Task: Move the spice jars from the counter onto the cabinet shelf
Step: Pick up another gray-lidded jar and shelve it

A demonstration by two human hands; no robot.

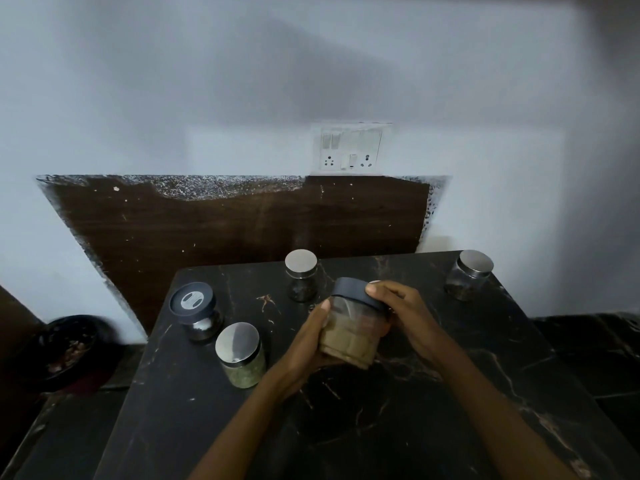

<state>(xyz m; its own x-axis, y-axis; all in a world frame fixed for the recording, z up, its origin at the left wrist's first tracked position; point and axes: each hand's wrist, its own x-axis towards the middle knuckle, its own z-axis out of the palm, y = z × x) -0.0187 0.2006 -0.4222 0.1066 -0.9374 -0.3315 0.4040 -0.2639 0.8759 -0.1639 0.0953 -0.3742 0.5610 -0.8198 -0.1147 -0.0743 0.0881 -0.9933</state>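
A clear jar of tan spice with a black lid is held tilted above the black marble counter. My left hand wraps its lower left side. My right hand grips its right side and lid rim. Standing on the counter are a green-spice jar with a steel lid, a black-capped shaker jar, a dark-spice jar with a steel lid at the back, and another steel-lidded jar at the far right. No cabinet shelf is in view.
A dark wooden board leans against the white wall behind the counter. A switch and socket plate is above it. A dark bowl with food sits low at the left. Lower dark counter surfaces flank both sides.
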